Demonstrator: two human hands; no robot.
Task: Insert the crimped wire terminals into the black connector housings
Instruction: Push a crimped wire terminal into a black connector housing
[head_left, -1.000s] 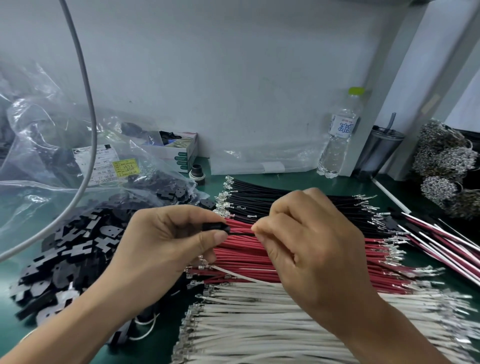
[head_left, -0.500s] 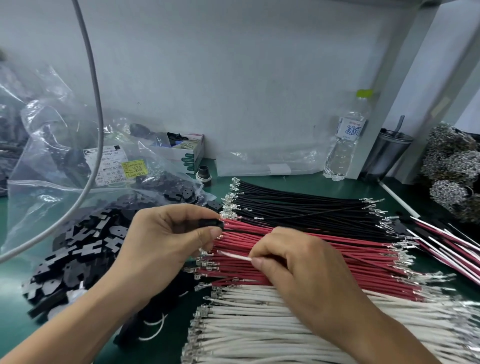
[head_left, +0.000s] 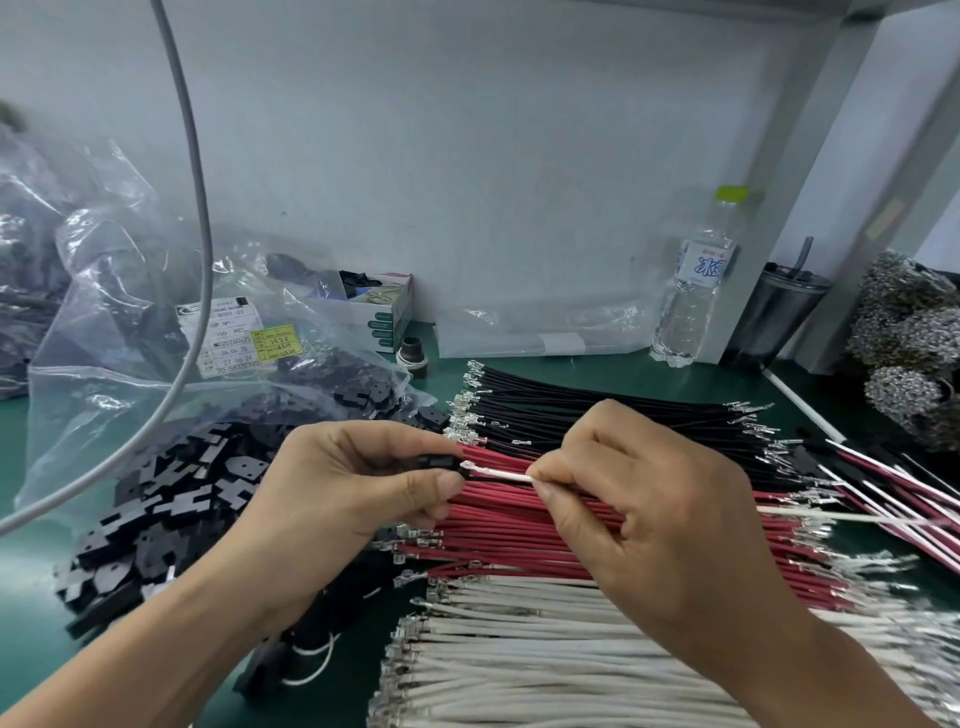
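Green bench (head_left: 597, 371): left hand (head_left: 353, 499) pinches housing (head_left: 439, 461); right hand (head_left: 660, 519) pinches white wire (head_left: 501, 474) beside it.

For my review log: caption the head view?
Left hand holds black housing; right hand feeds white wire in.

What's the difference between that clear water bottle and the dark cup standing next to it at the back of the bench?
The water bottle is see-through plastic, while the dark tumbler is opaque and dark grey. The water bottle is taller and slimmer; the dark tumbler is shorter and wider. The water bottle has a green screw cap; the dark tumbler has a lid with a straw poking out. Both stand upright on the green bench by the wall.
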